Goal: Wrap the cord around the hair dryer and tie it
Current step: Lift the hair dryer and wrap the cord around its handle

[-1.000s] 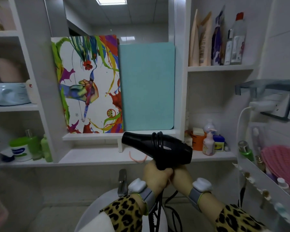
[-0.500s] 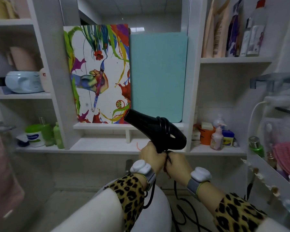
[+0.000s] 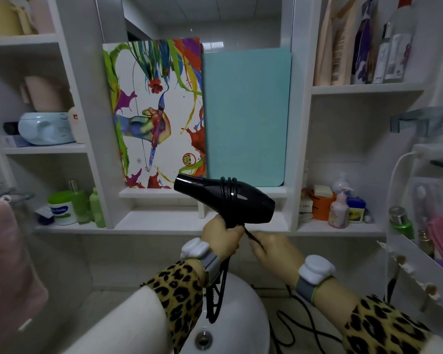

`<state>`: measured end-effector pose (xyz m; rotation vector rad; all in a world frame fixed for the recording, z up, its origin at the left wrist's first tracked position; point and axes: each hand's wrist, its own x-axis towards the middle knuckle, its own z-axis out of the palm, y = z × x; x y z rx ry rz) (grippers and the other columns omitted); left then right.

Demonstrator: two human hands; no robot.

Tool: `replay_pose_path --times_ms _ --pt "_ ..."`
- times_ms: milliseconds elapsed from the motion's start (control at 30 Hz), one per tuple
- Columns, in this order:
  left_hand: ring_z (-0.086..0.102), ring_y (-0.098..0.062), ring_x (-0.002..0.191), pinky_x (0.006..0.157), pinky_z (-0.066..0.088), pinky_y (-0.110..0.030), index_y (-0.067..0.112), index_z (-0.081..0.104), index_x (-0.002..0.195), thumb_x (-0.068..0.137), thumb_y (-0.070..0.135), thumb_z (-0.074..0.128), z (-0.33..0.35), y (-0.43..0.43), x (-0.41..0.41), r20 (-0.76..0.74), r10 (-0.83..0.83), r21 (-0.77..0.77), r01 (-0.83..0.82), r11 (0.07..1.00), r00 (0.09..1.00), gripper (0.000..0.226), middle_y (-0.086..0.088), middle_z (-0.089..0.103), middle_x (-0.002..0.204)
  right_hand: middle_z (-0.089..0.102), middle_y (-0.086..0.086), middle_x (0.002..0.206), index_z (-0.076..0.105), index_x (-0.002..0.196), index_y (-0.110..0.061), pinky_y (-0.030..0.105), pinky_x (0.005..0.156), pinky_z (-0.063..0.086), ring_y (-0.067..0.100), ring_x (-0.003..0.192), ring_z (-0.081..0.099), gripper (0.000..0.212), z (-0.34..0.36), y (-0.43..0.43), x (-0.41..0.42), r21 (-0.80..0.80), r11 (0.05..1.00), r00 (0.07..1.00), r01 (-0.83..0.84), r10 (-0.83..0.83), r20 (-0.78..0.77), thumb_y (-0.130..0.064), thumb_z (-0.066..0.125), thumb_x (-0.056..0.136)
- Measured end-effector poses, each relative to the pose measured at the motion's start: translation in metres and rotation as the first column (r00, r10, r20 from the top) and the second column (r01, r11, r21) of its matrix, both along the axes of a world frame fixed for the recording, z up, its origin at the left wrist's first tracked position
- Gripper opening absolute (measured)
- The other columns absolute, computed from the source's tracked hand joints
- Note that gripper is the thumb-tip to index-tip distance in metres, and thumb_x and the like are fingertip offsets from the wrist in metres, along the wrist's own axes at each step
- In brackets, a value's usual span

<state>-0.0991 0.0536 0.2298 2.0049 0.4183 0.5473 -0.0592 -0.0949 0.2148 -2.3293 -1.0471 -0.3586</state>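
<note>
A black hair dryer (image 3: 228,200) is held upright in front of the shelves, nozzle pointing left. Three turns of black cord circle its barrel. My left hand (image 3: 221,237) grips the handle, which it hides. My right hand (image 3: 271,247) sits just to the right of the handle and pinches a taut stretch of the black cord (image 3: 252,235) that runs from the handle base. More cord hangs below my left wrist in loops (image 3: 215,300) and trails over the floor at lower right.
A white sink (image 3: 243,315) with a drain lies under my hands. Shelves behind hold a colourful painted panel (image 3: 156,113), a teal board (image 3: 246,116), bottles and jars. A white rack (image 3: 420,267) with toiletries and a pink brush juts in at right.
The dryer's nozzle has levelled from its upward tilt. My right hand has drawn away from the handle to the right, pulling a short stretch of cord taut.
</note>
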Motion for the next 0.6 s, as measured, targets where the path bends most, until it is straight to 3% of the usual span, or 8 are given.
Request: replay_pose_path --times_ms 100,167,267,367,500,600 --pt "0.069 -0.032 0.08 0.066 0.056 -0.038 0.008 0.06 0.102 0.083 0.03 0.064 0.001 0.006 0.001 -0.035 0.018 0.244 -0.009 0.97 0.999 0.029 -0.015 0.07 0.091 0.067 0.018 0.086 0.061 0.096 -0.007 0.042 0.065 0.052 0.034 0.077 0.062 0.02 0.007 0.003 -0.004 -0.082 0.997 0.995 -0.007 0.015 0.101 -0.019 0.046 0.093" --pt "0.064 -0.036 0.093 0.067 0.047 -0.032 0.005 0.057 0.108 0.085 0.028 0.062 0.001 0.008 -0.003 -0.058 0.048 0.46 -0.016 0.888 0.997 0.033 -0.017 0.068 0.101 0.067 0.019 0.088 0.061 0.097 -0.005 0.04 0.064 0.051 0.035 0.077 0.062 0.02 0.008 0.011 -0.012 -0.174 0.985 0.986 0.024 0.006 0.169 -0.015 0.044 0.093" --pt "0.063 -0.039 0.091 0.066 0.045 -0.035 0.005 0.051 0.106 0.086 0.024 0.058 -0.002 0.009 -0.003 -0.078 0.061 0.64 0.003 0.768 0.995 0.028 -0.018 0.067 0.101 0.068 0.017 0.094 0.061 0.099 -0.005 0.039 0.069 0.053 0.033 0.083 0.064 0.022 0.01 0.016 -0.015 -0.311 0.946 0.976 0.095 -0.027 0.218 -0.012 0.04 0.093" --pt "0.064 -0.038 0.087 0.061 0.039 -0.034 0.008 0.048 0.1 0.087 0.02 0.055 0.002 0.011 -0.001 -0.116 0.084 0.75 0.032 0.661 0.99 0.019 -0.017 0.066 0.098 0.068 0.019 0.09 0.061 0.092 -0.004 0.041 0.068 0.053 0.036 0.083 0.063 0.019 0.017 0.009 -0.013 -0.285 0.956 0.977 0.072 -0.01 0.214 -0.013 0.044 0.09" --pt "0.066 -0.033 0.083 0.061 0.039 -0.032 0.012 0.053 0.099 0.085 0.018 0.056 0.008 0.03 -0.007 -0.193 0.134 0.854 0.099 0.511 0.972 0.016 -0.011 0.066 0.097 0.069 0.013 0.083 0.063 0.087 -0.009 0.041 0.068 0.053 0.032 0.077 0.063 0.017 0.029 -0.009 -0.012 -0.271 0.961 0.961 -0.043 0.114 0.252 -0.022 0.051 0.088" --pt "0.067 -0.029 0.081 0.061 0.042 -0.031 0.016 0.059 0.098 0.083 0.023 0.06 0.015 0.05 -0.013 -0.299 0.145 0.901 0.23 0.367 0.943 0.016 -0.007 0.069 0.096 0.072 0.006 0.088 0.068 0.095 -0.015 0.037 0.07 0.055 0.024 0.078 0.065 0.02 0.045 -0.021 -0.01 -0.337 0.924 0.909 -0.18 0.288 0.302 -0.027 0.053 0.09"
